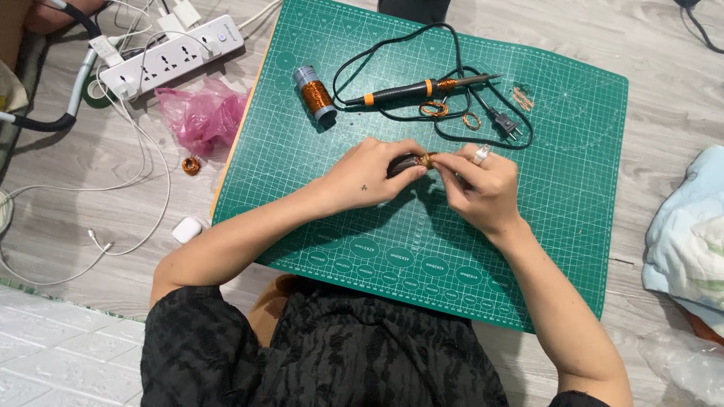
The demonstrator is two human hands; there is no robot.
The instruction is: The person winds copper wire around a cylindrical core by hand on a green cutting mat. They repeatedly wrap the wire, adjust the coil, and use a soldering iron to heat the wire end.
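My left hand grips a small dark round object with copper wire wound at its end. My right hand, wearing a ring, pinches that copper wire from the right side. Both hands meet over the middle of a green cutting mat. Most of the dark object is hidden under my fingers.
On the mat's far side lie a spool of copper wire, a soldering iron with black cord and plug, and small copper coils. Left of the mat: a white power strip, pink plastic bag, white cables, earbud case. A cloth lies right.
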